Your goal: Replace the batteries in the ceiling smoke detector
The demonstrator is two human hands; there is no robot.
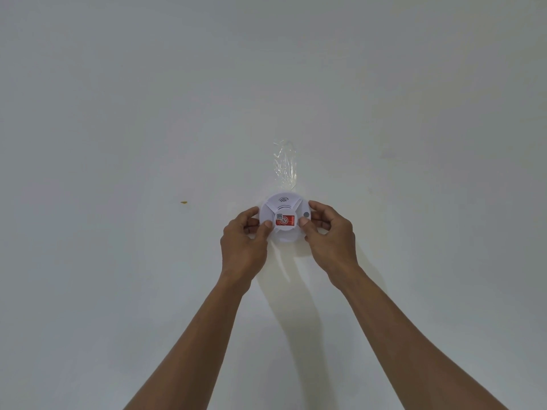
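A round white smoke detector (284,206) sits against the white ceiling, with a red label and a small code sticker on its centre and a grey button on its right side. My left hand (244,247) grips its left edge, thumb on the face and fingers behind the rim. My right hand (330,241) grips the right edge the same way, thumb beside the red label. Both arms reach up from the bottom of the view. No batteries are visible.
A strip of clear tape (284,164) is stuck to the ceiling (118,113) just above the detector. A small yellow speck (184,202) marks the ceiling to the left. Plain white surface surrounds everything else.
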